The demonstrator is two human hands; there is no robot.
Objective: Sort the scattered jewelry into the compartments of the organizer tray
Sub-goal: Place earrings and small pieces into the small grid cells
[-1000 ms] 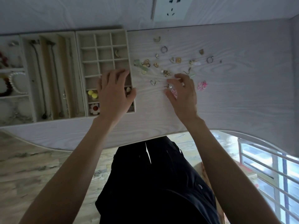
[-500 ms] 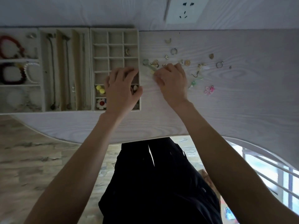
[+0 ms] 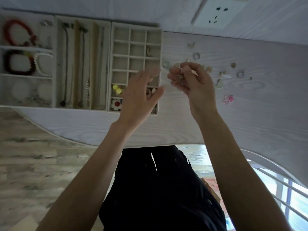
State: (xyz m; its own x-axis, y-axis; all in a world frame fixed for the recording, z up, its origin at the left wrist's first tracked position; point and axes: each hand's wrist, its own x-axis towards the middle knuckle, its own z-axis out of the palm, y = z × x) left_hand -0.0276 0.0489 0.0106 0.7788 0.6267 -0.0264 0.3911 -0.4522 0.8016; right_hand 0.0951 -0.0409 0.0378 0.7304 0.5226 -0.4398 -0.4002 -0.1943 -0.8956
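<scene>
right hand (image 3: 193, 82) grip pinching small trinket (image 3: 179, 76), beside organizer tray (image 3: 162, 47)

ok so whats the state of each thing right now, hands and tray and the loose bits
left hand: open, raised over the grid tray
right hand: fingers curled, pinching a small piece, too blurred to name
grid tray: mostly empty cells, few near ones filled
pink flower: loose on desk
ring: loose on desk
necklace tray: chains laid lengthwise

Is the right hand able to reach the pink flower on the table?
Probably yes. The pink flower lies alone on the table, just right of the right hand, with nothing between, though that hand already pinches something small.
</scene>
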